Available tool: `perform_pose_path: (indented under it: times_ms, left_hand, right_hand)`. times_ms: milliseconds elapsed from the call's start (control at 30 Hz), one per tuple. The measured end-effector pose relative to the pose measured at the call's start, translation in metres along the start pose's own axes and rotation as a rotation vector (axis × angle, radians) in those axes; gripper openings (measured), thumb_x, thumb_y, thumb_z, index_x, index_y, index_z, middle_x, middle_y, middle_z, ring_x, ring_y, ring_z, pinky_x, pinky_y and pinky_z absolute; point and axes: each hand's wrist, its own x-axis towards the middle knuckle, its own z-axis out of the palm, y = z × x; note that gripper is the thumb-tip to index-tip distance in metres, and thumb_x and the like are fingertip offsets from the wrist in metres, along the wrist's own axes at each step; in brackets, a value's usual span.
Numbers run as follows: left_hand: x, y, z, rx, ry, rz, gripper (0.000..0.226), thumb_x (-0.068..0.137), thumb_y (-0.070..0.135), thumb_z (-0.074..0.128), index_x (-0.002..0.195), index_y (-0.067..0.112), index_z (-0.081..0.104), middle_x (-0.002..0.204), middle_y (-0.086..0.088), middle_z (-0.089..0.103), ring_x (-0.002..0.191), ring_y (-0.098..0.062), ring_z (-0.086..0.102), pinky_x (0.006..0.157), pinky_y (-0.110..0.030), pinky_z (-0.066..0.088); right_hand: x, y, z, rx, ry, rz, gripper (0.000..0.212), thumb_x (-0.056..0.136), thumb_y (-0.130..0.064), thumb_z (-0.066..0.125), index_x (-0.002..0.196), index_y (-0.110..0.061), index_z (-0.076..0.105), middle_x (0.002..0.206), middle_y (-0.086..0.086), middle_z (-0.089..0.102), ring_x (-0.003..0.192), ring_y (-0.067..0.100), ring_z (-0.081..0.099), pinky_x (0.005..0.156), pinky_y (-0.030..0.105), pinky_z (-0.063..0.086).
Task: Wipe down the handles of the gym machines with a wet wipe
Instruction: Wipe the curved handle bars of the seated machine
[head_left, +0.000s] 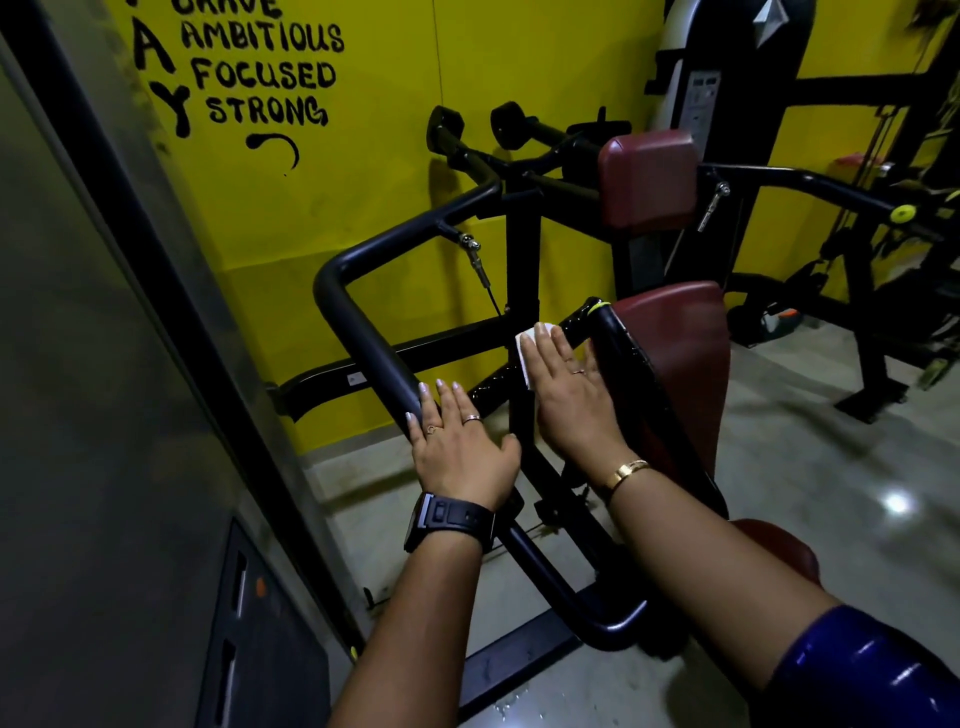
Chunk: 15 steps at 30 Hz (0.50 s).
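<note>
The yellow wall (363, 234) with black painted letters is filling the background, and in front of it the gym machine is standing with its thick black tube (363, 332), round in section and matte, bending in smooth curves. Two maroon pads (675, 332) of smooth, slightly shiny leather-like cover are sitting to the right of it. Between the tube and the lower pad the handle (579, 323) is running; it is a shorter black bar, more glossy, and its long axis is going from lower left to upper right, ending near a yellow-green ring by the pad. The right grip (571, 400) is lying flat along this axis, its fingers straight, released, and pressing the wet wipe (525, 353) on the handle without closing around it. The wipe, white, thin and folded, is showing only under the fingertips and at the left side of them. The bare upper part of the handle is lying just ahead of the fingertips, so I judge that the coming stroke is going along the bar. The left grip (462, 447) is resting on the tube just beside, fingers relaxed, grasping nothing.
</note>
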Motion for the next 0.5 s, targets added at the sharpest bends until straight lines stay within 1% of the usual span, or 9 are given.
perform_pose_path:
  times_ms: [67, 133, 167, 200, 267, 333, 367, 433, 500]
  left_hand:
    - [0.000, 0.000, 0.000, -0.001, 0.000, -0.001, 0.087, 0.093, 0.053, 0.038, 0.155, 0.008, -0.004, 0.163, -0.009, -0.008, 0.148, -0.026, -0.017, 0.119, -0.045, -0.009]
    - [0.001, 0.000, 0.000, -0.008, 0.006, -0.003, 0.086, 0.093, 0.051, 0.039, 0.155, 0.008, -0.003, 0.163, -0.009, -0.008, 0.149, -0.025, -0.017, 0.119, -0.044, -0.009]
    - [0.001, 0.000, 0.001, -0.008, 0.011, -0.002, 0.086, 0.094, 0.051, 0.039, 0.155, 0.008, -0.003, 0.163, -0.009, -0.007, 0.149, -0.025, -0.016, 0.119, -0.044, -0.009]
    - [0.001, 0.000, 0.001, -0.004, 0.015, 0.000, 0.086, 0.094, 0.051, 0.039, 0.155, 0.008, -0.003, 0.163, -0.009, -0.006, 0.149, -0.026, -0.016, 0.119, -0.045, -0.009]
    - [0.001, 0.000, 0.001, 0.003, 0.017, 0.003, 0.086, 0.095, 0.052, 0.038, 0.155, 0.007, -0.003, 0.163, -0.010, -0.006, 0.149, -0.026, -0.016, 0.119, -0.045, -0.009]
    - [0.000, 0.000, 0.002, 0.005, 0.018, 0.006, 0.086, 0.095, 0.053, 0.038, 0.155, 0.007, -0.003, 0.163, -0.010, -0.006, 0.149, -0.027, -0.016, 0.119, -0.045, -0.009]
    - [0.000, 0.000, 0.002, 0.004, 0.019, 0.005, 0.086, 0.094, 0.053, 0.038, 0.155, 0.007, -0.003, 0.163, -0.010, -0.006, 0.149, -0.027, -0.016, 0.119, -0.045, -0.009]
    - [0.000, 0.000, 0.002, 0.003, 0.020, 0.005, 0.087, 0.094, 0.054, 0.038, 0.155, 0.007, -0.003, 0.163, -0.010, -0.006, 0.149, -0.027, -0.016, 0.118, -0.045, -0.009]
    - [0.000, 0.000, 0.002, 0.003, 0.024, 0.006, 0.087, 0.094, 0.054, 0.038, 0.155, 0.007, -0.003, 0.163, -0.010, -0.006, 0.149, -0.027, -0.015, 0.119, -0.045, -0.009]
  right_hand:
    - [-0.003, -0.010, 0.005, -0.010, -0.010, -0.091, 0.090, 0.090, -0.026, 0.060, 0.153, -0.011, -0.002, 0.161, 0.010, -0.005, 0.149, 0.024, -0.006, 0.110, 0.040, -0.021]
    - [-0.004, -0.020, 0.006, -0.001, -0.015, -0.207, 0.088, 0.079, -0.018, 0.071, 0.152, -0.012, 0.023, 0.158, 0.010, 0.021, 0.146, 0.023, 0.016, 0.116, 0.041, -0.014]
    - [-0.002, -0.020, 0.005, -0.011, 0.010, -0.241, 0.086, 0.078, -0.018, 0.072, 0.151, -0.014, 0.027, 0.157, 0.007, 0.025, 0.145, 0.020, 0.017, 0.115, 0.040, -0.013]
    - [-0.001, -0.018, 0.002, -0.023, 0.001, -0.248, 0.085, 0.082, -0.020, 0.068, 0.153, -0.018, 0.021, 0.160, 0.004, 0.018, 0.146, 0.016, 0.008, 0.113, 0.039, -0.016]
    - [0.001, -0.010, 0.000, -0.025, -0.029, -0.162, 0.084, 0.093, -0.023, 0.055, 0.154, -0.023, -0.002, 0.161, 0.000, -0.008, 0.146, 0.014, -0.013, 0.111, 0.038, -0.022]
    - [0.000, -0.002, -0.002, -0.011, -0.006, -0.038, 0.089, 0.092, -0.017, 0.055, 0.153, -0.021, -0.010, 0.160, 0.002, -0.018, 0.147, 0.016, -0.017, 0.112, 0.039, -0.020]
    - [-0.003, -0.001, -0.003, -0.011, 0.010, 0.005, 0.092, 0.090, -0.016, 0.057, 0.153, -0.020, -0.011, 0.160, 0.003, -0.018, 0.147, 0.018, -0.016, 0.111, 0.039, -0.020]
    - [-0.009, -0.005, -0.005, 0.024, 0.012, 0.012, 0.087, 0.092, -0.018, 0.056, 0.153, -0.015, -0.006, 0.161, 0.007, -0.013, 0.148, 0.021, -0.012, 0.109, 0.039, -0.020]
    - [-0.011, -0.013, -0.003, 0.041, 0.023, -0.057, 0.082, 0.091, -0.022, 0.058, 0.154, -0.010, 0.006, 0.161, 0.010, 0.000, 0.149, 0.023, -0.004, 0.111, 0.039, -0.017]
